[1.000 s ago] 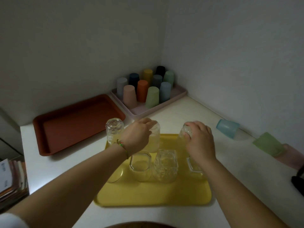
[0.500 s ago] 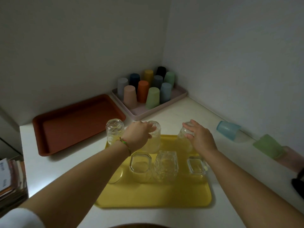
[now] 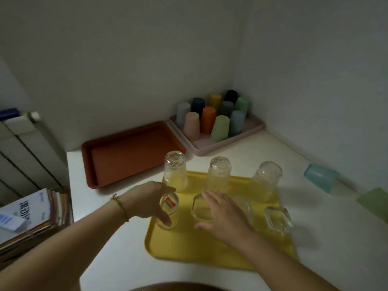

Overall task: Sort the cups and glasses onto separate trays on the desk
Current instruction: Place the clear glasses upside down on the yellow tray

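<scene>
A yellow tray [image 3: 201,246] holds clear glasses upside down: three tall ones in the back row [image 3: 219,174] and shorter ones in front. My left hand [image 3: 144,204] wraps a small glass with a red label [image 3: 169,206] at the tray's front left, thumb in front and fingers behind. My right hand [image 3: 224,213] hovers with fingers spread over the front row, beside a hexagonal glass [image 3: 200,210] and partly hiding another glass. A square glass [image 3: 277,219] stands at the front right. Several coloured cups [image 3: 219,128] stand upside down on a pink tray [image 3: 249,134] in the corner.
A red-brown tray [image 3: 126,156] lies at the back left with nothing on it. A blue cup [image 3: 320,180] and a green cup [image 3: 373,203] lie on their sides on the desk at the right, near the wall. A stack of books [image 3: 31,217] sits left of the desk.
Both hands have let go of the tall back-row glasses and drawn back to the front row. The left hand now closes around the small labelled glass. The view has shifted to the left.
</scene>
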